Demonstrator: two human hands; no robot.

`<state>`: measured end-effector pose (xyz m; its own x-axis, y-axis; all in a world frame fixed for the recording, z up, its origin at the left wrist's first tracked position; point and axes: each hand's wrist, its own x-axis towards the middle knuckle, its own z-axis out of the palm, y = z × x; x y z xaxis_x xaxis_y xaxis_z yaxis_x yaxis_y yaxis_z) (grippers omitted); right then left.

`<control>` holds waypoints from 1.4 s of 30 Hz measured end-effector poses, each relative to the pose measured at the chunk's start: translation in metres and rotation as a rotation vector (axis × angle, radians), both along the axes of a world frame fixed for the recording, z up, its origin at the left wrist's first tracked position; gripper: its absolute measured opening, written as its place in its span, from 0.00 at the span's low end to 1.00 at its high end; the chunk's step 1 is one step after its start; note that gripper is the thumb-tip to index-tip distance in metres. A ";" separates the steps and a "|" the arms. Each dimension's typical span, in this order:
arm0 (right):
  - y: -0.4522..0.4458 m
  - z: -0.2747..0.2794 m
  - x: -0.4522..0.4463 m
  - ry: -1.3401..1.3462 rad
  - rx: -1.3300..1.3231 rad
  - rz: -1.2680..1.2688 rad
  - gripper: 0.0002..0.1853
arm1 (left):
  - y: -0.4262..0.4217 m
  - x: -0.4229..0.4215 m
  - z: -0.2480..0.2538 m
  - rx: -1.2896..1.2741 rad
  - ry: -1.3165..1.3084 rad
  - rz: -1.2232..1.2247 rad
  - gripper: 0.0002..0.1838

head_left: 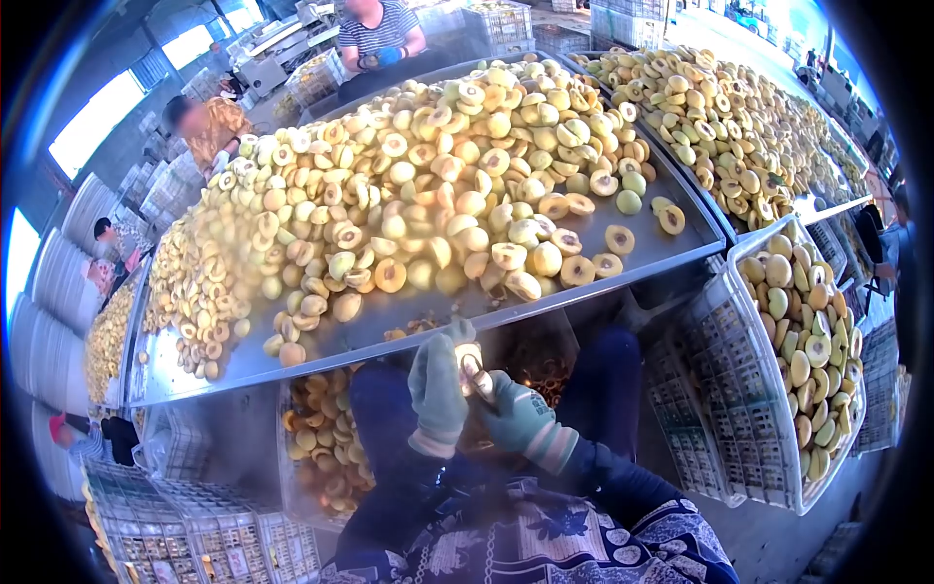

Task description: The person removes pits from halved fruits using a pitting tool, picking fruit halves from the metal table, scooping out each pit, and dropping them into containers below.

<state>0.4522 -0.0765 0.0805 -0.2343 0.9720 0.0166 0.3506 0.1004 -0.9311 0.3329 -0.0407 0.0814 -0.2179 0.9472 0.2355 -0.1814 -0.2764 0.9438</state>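
Observation:
In the head view my left hand (pixel 438 394), in a pale grey-green glove, is closed around a peach half (pixel 468 356), cut face toward me. My right hand (pixel 520 417), gloved alike, is closed on a small tool (pixel 482 383) whose tip meets the fruit; its handle is hidden in my fist and its exact kind is unclear. Both hands are over my lap, just below the near edge of a metal table (pixel 671 234). Halved yellow peaches (pixel 428 185) are heaped on that table.
A crate of peach halves (pixel 803 350) stands at my right. Below the table, at my left knee, lie more peach halves (pixel 326 438). Dark scraps (pixel 545 375) lie between my knees. Plastic crates (pixel 195 521) stand at lower left. Across the table is a person in a striped shirt (pixel 379 34).

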 end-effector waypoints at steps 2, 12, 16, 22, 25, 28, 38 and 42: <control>-0.002 -0.008 -0.002 0.045 -0.025 0.043 0.13 | 0.000 -0.003 -0.008 -0.051 -0.035 0.009 0.19; 0.012 0.014 0.021 0.421 -0.629 0.365 0.14 | 0.004 -0.012 0.011 -0.410 -0.296 -0.248 0.16; 0.020 0.009 0.028 0.664 -0.919 0.491 0.14 | 0.008 -0.015 0.014 -0.497 -0.278 -0.344 0.16; 0.018 0.013 0.027 0.642 -1.012 0.562 0.15 | 0.006 -0.014 0.003 -0.558 -0.243 -0.283 0.20; 0.010 0.010 0.022 0.972 -1.244 0.509 0.13 | -0.001 -0.005 0.015 -0.524 -0.314 -0.122 0.14; 0.005 -0.010 0.013 1.438 -1.412 0.757 0.15 | -0.003 -0.006 0.012 -0.462 -0.398 -0.056 0.13; 0.005 -0.022 -0.015 1.612 -1.361 0.927 0.13 | 0.010 -0.078 -0.015 -0.063 0.078 0.366 0.11; 0.027 -0.023 -0.006 1.139 -1.343 0.505 0.15 | 0.002 -0.178 -0.001 -0.422 0.112 0.366 0.12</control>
<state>0.4457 -0.0496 0.0571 -0.9085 0.3089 -0.2813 -0.2602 -0.9451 -0.1977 0.1547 -0.0384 0.0800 -0.5454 0.8314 -0.1062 -0.0372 0.1025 0.9940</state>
